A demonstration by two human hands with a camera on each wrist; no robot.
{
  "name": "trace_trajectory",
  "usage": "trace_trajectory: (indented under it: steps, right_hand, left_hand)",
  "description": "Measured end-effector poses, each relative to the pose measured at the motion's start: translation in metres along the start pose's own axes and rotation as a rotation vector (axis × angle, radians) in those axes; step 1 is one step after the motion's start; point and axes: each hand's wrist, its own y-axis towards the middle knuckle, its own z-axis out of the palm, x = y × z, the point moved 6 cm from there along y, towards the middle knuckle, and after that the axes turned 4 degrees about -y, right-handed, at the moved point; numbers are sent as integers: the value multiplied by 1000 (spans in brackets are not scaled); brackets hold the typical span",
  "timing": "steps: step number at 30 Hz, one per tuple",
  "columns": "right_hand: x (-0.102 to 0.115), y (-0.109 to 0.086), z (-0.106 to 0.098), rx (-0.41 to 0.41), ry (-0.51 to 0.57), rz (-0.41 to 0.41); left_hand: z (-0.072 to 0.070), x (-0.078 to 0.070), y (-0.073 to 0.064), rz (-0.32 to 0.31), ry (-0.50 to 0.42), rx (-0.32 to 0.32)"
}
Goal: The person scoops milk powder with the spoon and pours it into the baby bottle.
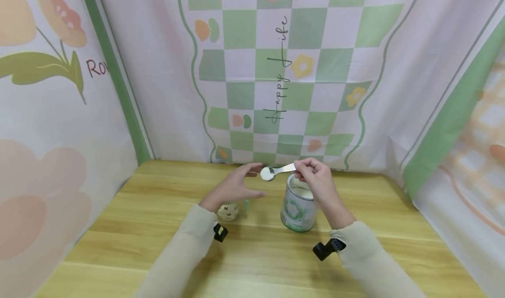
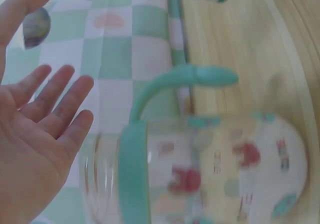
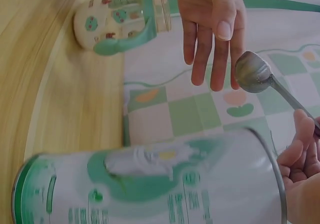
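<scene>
My right hand (image 1: 319, 182) pinches the handle of a metal spoon (image 1: 285, 168) above the milk powder can (image 1: 298, 212). White powder fills the spoon's bowl. The can is open at the top, with pale contents inside. My left hand (image 1: 235, 185) is held out with straight, spread fingers, thumb apart, just left of the spoon bowl and apart from it. Under the left wrist stands a baby bottle (image 2: 215, 169), partly hidden in the head view. It has a green handle, a green collar and a clear, uncapped neck, with printed figures on its body.
The wooden table (image 1: 256, 263) carries the can right of the bottle. A patterned cloth (image 1: 300, 96) hangs behind its far edge, and more cloth hangs at both sides. Black wrist cameras (image 1: 329, 248) sit on both sleeves.
</scene>
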Motion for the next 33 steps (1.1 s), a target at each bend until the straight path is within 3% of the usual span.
trace_trajectory:
  steps: [4,15,21,33]
  right_hand:
    - [0,0,12,49,11,22]
    - [0,-2,44,146,166,53]
    - [-1,-3,59,166,190,71]
    - [-10,-9,81,194,167,103]
  left_hand:
    - [-14,4,-11,-13,30,-15]
    - [-37,27,-35,-38,-43,-36]
    - [-39,47,-49,-65,-45,-71]
    - [-33,84,-65,-225,-145,-177]
